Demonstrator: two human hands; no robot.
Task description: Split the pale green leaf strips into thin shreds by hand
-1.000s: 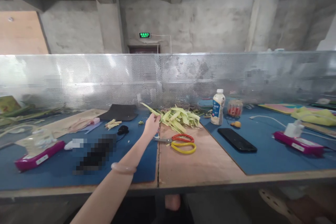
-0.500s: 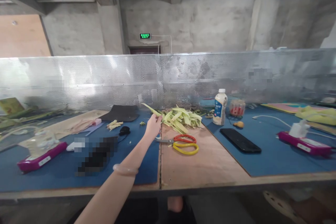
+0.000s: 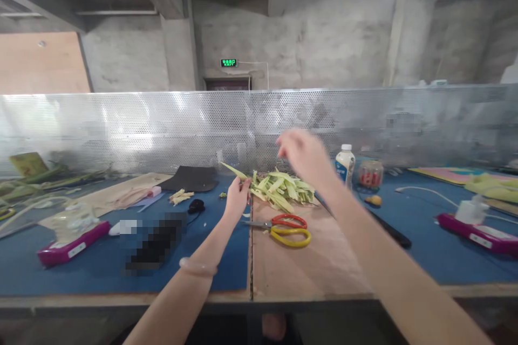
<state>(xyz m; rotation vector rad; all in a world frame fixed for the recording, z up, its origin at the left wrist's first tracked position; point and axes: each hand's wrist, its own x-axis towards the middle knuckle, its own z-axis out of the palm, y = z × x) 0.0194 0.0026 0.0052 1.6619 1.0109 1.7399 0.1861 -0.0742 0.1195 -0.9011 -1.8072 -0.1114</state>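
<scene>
My left hand point(image 3: 236, 197) reaches across the table and pinches the end of a long green leaf strip point(image 3: 233, 171) at the left edge of a pile of pale green leaf strips point(image 3: 283, 189). My right hand point(image 3: 301, 154) is raised in the air above that pile, blurred by motion, fingers loosely spread with nothing seen in them. Scissors point(image 3: 285, 226) with red and yellow handles lie on the bare wood just in front of the pile.
A white bottle point(image 3: 345, 165), a small jar point(image 3: 370, 173) and a black phone point(image 3: 390, 229) sit to the right on the blue mat point(image 3: 424, 237). Magenta boxes point(image 3: 68, 243) lie at both sides. A perforated metal screen point(image 3: 162, 124) backs the table.
My right arm has swung into view from the right and now hovers above the leaf pile. My left hand has stayed on the leaf strip.
</scene>
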